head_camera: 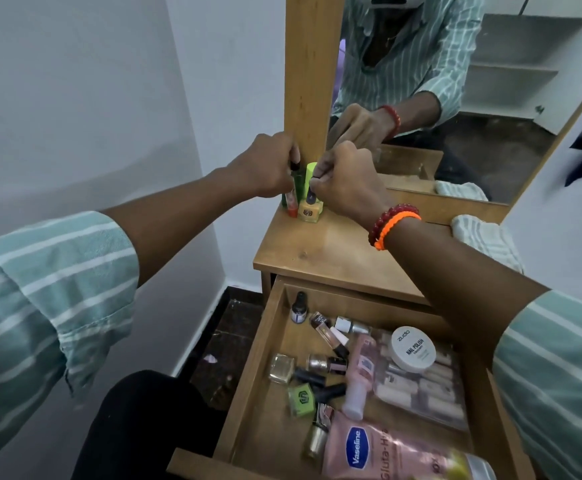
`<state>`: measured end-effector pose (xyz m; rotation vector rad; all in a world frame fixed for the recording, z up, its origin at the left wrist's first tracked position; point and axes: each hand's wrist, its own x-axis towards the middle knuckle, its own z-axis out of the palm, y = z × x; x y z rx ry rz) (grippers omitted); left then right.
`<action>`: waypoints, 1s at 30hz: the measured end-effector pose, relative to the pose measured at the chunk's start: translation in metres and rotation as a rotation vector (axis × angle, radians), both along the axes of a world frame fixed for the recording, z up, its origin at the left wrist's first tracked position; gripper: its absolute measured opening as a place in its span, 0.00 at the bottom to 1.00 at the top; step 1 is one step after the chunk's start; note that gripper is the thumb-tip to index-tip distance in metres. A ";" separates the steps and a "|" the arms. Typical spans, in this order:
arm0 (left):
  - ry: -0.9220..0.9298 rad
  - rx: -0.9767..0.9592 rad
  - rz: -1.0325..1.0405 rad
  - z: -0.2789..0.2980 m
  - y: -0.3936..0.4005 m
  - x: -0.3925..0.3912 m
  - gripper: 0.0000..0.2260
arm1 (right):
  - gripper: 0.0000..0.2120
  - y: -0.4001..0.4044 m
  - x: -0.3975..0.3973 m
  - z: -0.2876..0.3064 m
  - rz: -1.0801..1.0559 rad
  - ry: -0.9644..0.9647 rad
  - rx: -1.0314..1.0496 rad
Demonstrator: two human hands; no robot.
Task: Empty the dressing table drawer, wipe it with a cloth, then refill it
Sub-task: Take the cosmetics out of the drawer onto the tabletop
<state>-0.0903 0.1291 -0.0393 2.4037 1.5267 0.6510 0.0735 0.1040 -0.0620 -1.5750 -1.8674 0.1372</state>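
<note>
Two hands pinching bottles, left hand (pixel 265 164), right hand (pixel 343 181)

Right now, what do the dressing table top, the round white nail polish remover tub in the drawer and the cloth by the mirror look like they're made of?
Dressing table top: wood or wood-look laminate, going by its grain and soft sheen.
Round white tub: probably plastic, smooth matte white with a printed lid.
Cloth: woven cotton-like fabric, soft folds with pale stripes.

Wooden table (pixel 334 258): small bottles (pixel 303 202) upright at back-left corner, right under both hands (pixel 345 181); striped cloth (pixel 483 237) well to their right.
</note>
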 end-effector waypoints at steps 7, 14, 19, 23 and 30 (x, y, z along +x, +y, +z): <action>0.007 0.035 -0.035 -0.005 0.004 0.003 0.17 | 0.02 0.000 -0.004 -0.006 -0.011 -0.001 0.057; 0.019 0.032 -0.014 -0.003 -0.001 0.002 0.18 | 0.13 -0.011 0.005 -0.008 -0.022 0.010 0.036; 0.013 0.054 0.038 -0.005 -0.034 0.001 0.14 | 0.06 -0.050 0.012 -0.012 -0.002 0.045 -0.006; 0.107 -0.034 -0.038 -0.026 -0.092 0.005 0.09 | 0.04 -0.098 0.019 -0.029 0.091 0.000 -0.190; 0.371 -0.356 -0.431 -0.097 -0.183 0.017 0.09 | 0.09 -0.165 0.019 -0.060 0.186 -0.078 -0.334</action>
